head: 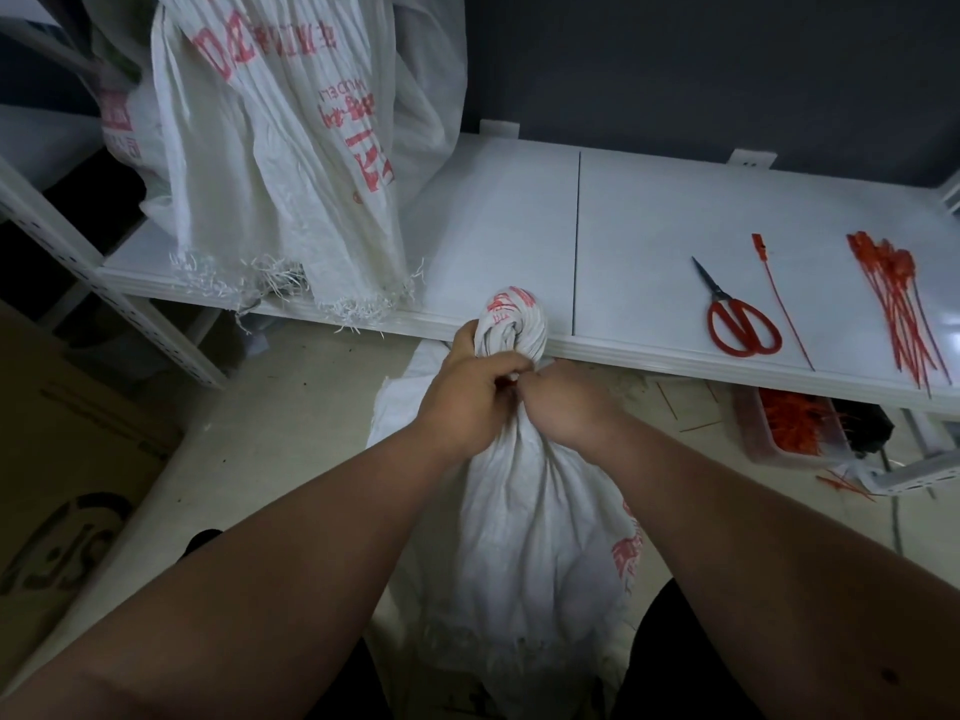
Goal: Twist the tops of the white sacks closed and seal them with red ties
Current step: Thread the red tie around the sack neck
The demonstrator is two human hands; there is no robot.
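Hands meet at the twisted neck of the white sack (pixel 524 491) standing on the floor at the near edge of the white shelf (pixel 649 215): the left hand (pixel 467 392) curls its fingers tight around the neck under the bunched top, and the right hand (pixel 563 400) pinches something at the same spot, maybe a red tie, I cannot tell. On the shelf to the right lie red scissors (pixel 737 319), a single red tie (pixel 782 298) and a bundle of red ties (pixel 898 304), and far left more white sacks (pixel 270 148) hang over the shelf edge

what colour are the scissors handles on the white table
Red, with dark metal blades. The scissors show best in the head view, lying on the table.

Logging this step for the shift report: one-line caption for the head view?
Both hands, left and right, clamp the twisted neck of a white sack below the shelf edge.
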